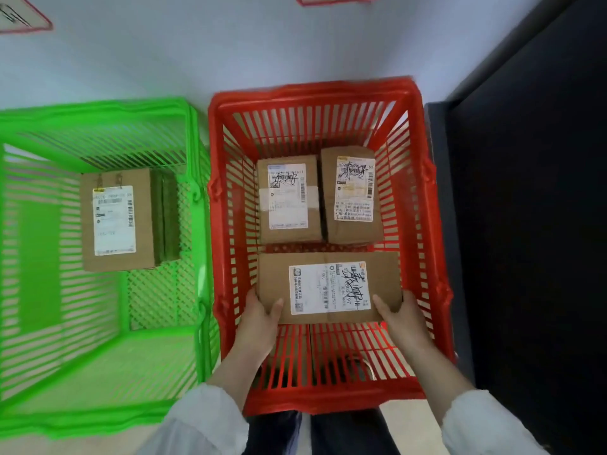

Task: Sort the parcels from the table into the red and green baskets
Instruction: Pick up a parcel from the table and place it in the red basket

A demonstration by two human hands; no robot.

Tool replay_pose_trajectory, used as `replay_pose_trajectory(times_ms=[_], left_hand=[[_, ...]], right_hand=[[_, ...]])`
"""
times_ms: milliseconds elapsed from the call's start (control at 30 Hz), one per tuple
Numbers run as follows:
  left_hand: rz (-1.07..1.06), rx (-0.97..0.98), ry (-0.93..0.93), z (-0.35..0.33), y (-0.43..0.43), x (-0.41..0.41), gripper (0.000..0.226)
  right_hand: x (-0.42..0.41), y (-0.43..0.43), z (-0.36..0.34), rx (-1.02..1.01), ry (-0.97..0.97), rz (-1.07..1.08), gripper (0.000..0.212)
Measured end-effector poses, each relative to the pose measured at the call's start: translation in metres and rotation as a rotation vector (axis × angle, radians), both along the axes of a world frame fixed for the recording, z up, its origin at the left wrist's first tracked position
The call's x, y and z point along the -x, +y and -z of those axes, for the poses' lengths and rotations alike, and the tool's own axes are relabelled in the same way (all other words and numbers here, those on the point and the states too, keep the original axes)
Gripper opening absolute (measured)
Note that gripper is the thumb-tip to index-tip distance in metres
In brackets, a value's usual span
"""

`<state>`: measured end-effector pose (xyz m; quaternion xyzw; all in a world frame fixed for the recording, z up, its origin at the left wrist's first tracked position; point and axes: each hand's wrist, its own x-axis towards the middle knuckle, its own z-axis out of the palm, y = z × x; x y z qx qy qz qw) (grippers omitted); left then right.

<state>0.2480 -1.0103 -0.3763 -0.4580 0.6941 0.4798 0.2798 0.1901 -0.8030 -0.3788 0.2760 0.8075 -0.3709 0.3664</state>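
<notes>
- Two plastic baskets sat side by side on a pale floor [230, 44], seen from above — the green basket [98, 106] on the left, the red basket [315, 90] on the right, their sides almost touching.
- Both hands reached into the red basket and gripped a wide parcel [328, 287] lying across its near half.
- The left hand [259, 318] held the parcel's near left corner and the right hand [400, 318] its near right corner, thumbs on top, the hands well apart.
- The wide parcel was brown cardboard with a white shipping label facing up; whether it rested on the basket's bottom could not be told.
- Behind it, toward the far wall, lay a back left parcel [289, 198] and a back right parcel [351, 192] — close side by side, labels up.
- A lone parcel [116, 220], also brown with its label up, lay in the far half of the green basket.
- White sleeves [203, 418] covered both forearms.
- A dark panel [542, 224] stood just right of the red basket.
</notes>
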Motion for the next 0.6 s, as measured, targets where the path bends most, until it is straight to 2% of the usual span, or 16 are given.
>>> replay_pose_trajectory(times_ms=[100,233,367,467,533,600], left_hand=[[0.088,0.055,-0.088,0.021,0.007,0.003,0.05],[0.077,0.061,-0.124,0.044,0.014,0.006,0.047],[0.041,0.087,-0.096,0.058,0.017,0.0,0.047],[0.076,0.103,-0.045,0.049,0.018,-0.001,0.057],[0.207,0.255,0.014,0.035,0.019,-0.001,0.062],[0.444,0.44,0.109,0.025,0.024,0.001,0.063]], right_hand=[[0.004,0.001,0.025,-0.024,-0.004,-0.037,0.054],[0.007,0.0,0.049,-0.054,0.006,-0.094,0.052],[0.003,0.0,0.058,-0.088,0.044,-0.161,0.05],[0.004,-0.002,0.045,-0.168,-0.034,-0.234,0.048],[0.004,-0.005,0.026,-0.306,-0.019,-0.361,0.047],[-0.003,-0.009,0.007,-0.451,0.161,-0.556,0.046]])
